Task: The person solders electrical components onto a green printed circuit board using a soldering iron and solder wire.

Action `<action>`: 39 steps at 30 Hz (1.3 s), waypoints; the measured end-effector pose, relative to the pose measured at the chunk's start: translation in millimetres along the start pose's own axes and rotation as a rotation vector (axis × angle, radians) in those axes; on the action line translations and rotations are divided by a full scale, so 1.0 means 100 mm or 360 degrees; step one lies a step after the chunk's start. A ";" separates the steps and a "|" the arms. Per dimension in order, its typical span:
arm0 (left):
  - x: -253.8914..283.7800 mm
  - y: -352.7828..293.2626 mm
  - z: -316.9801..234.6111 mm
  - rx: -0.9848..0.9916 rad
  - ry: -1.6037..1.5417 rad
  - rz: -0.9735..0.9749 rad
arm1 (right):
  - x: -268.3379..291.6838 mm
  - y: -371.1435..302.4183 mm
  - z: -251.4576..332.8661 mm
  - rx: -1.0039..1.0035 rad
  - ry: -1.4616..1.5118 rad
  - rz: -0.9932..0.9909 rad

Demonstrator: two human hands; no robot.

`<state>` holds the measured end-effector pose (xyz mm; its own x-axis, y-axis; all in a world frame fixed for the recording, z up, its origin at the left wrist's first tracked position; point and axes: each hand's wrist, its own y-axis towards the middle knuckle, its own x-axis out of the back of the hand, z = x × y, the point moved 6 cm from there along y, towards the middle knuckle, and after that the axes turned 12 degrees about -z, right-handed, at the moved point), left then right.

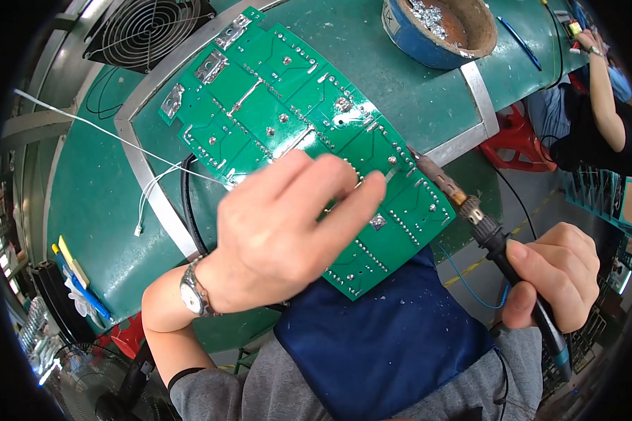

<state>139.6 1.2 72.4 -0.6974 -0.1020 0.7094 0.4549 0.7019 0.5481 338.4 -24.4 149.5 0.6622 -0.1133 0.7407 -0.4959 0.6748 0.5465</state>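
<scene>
My right hand (pixel 558 277) is wrapped round the black handle of a soldering iron (pixel 490 235). The iron's tip points up and left, at the right edge of a large green circuit board (pixel 365 238). Over the middle of that board hovers my left hand (pixel 281 217), slightly blurred, its fingers curled and its thumb side toward the iron. What those fingers hold, if anything, is hidden. The board lies solder side up, tilted across the bench edge and above my lap. Solder joints and several metal tabs show on it.
A blue-rimmed pot (pixel 439 35) with solder scraps stands on the green bench (pixel 330 17) beyond the board. Nearby lies a blue pen (pixel 519 43). A fan grille (pixel 151 28) is at the far left, with white wires (pixel 144 196) below. Another person's arm (pixel 602 91) shows at right.
</scene>
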 end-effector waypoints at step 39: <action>-0.24 -0.16 -0.33 0.0225 -0.0503 0.0172 | 0.14 -0.28 0.09 0.0043 -0.0049 -0.0046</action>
<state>167.5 -30.8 61.0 -0.7963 0.1855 0.5757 0.4695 0.7897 0.3949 356.5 -51.8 147.7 0.6590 -0.1550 0.7360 -0.4922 0.6511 0.5778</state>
